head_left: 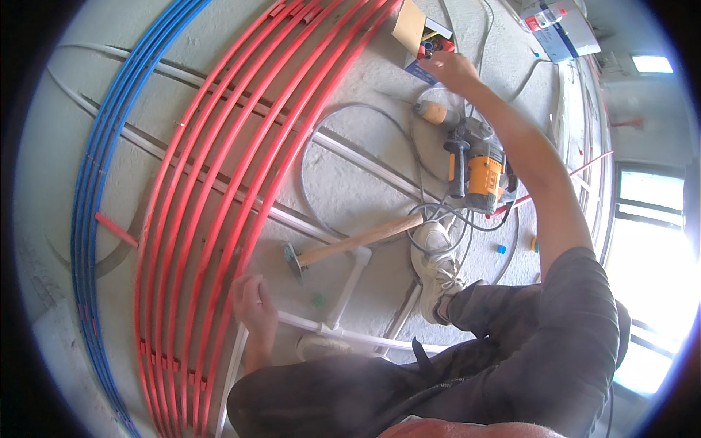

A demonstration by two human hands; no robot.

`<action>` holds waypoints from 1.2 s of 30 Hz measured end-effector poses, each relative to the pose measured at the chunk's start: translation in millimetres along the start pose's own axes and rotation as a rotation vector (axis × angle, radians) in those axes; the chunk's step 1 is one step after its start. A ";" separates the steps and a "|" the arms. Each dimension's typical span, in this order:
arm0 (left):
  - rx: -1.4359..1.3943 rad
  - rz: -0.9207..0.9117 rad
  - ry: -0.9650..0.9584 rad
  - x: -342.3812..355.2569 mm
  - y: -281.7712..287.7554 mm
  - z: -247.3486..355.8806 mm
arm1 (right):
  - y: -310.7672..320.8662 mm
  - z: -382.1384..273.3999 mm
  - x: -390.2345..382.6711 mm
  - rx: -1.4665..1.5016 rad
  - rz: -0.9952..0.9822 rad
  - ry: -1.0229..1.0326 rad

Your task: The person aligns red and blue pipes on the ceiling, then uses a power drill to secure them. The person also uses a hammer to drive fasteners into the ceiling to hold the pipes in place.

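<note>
My right hand reaches out to the opened small cardboard box at the far side. Its fingers are closed at the box's edge, beside small fittings, and what they grip is too small to make out. Down at the left, my left hand is curled closed beside the outermost red pipe. Anything inside those fingers is hidden. Close to it lie a white plastic pipe with a tee and a wooden-handled hammer.
An orange and grey rotary hammer with a looping grey cable rests between my arm and shoe. Several red pipes and blue pipes curve along the left. Metal channels cross the floor. A larger carton stands far right.
</note>
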State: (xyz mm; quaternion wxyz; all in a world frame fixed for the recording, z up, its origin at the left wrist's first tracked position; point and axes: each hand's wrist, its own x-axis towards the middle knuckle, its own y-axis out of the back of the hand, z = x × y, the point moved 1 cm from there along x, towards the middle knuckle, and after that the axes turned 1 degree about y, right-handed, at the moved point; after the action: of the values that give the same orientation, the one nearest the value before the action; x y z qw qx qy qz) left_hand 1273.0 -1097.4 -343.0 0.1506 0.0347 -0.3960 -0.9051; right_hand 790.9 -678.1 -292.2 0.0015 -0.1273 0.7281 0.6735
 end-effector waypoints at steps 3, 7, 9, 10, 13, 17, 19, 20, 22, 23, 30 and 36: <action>-0.023 0.068 -0.114 -0.8 -28.1 -3.7 | -7.4 89.1 80.6 -0.050 0.096 0.426; -0.090 0.122 -0.202 24.3 -56.8 16.7 | 24.6 198.2 142.4 0.259 -0.036 0.493; -0.094 0.084 -0.156 19.9 -36.2 6.4 | -42.0 173.6 142.2 0.300 -0.248 0.243; -0.027 0.050 -0.111 5.8 -11.0 -1.1 | -95.2 122.7 119.4 0.160 -0.149 0.283; -0.094 0.064 -0.095 -1.3 -7.6 0.0 | -113.6 164.1 150.2 -0.001 -0.117 0.454; -0.196 0.123 -0.102 -4.8 -24.7 -6.0 | -70.7 247.6 223.4 0.582 -0.129 0.413; -0.191 0.147 -0.118 1.2 -18.8 -1.8 | -56.1 262.0 232.2 0.528 -0.099 0.525; -0.179 0.145 -0.107 0.6 -19.2 0.7 | -70.6 259.2 229.7 0.419 -0.168 0.454; -0.149 0.113 -0.069 -5.7 -13.5 1.0 | -95.7 256.1 222.0 0.179 -0.303 0.319; -0.137 0.096 -0.051 -9.1 -11.4 -0.6 | -102.9 255.5 221.0 0.205 -0.331 0.309; -0.150 0.085 -0.050 -5.1 -13.2 -4.1 | -87.8 225.5 199.7 0.105 -0.221 0.260; -0.182 0.144 -0.069 -5.2 -7.1 0.8 | -81.2 189.7 172.0 0.170 -0.047 0.040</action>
State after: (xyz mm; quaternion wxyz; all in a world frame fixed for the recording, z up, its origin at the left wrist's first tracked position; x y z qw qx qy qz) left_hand 1276.0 -1090.8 -347.9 0.2040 -0.0389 -0.3187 -0.9248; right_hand 607.6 -528.5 -419.3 0.0135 -0.1574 0.7793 0.6064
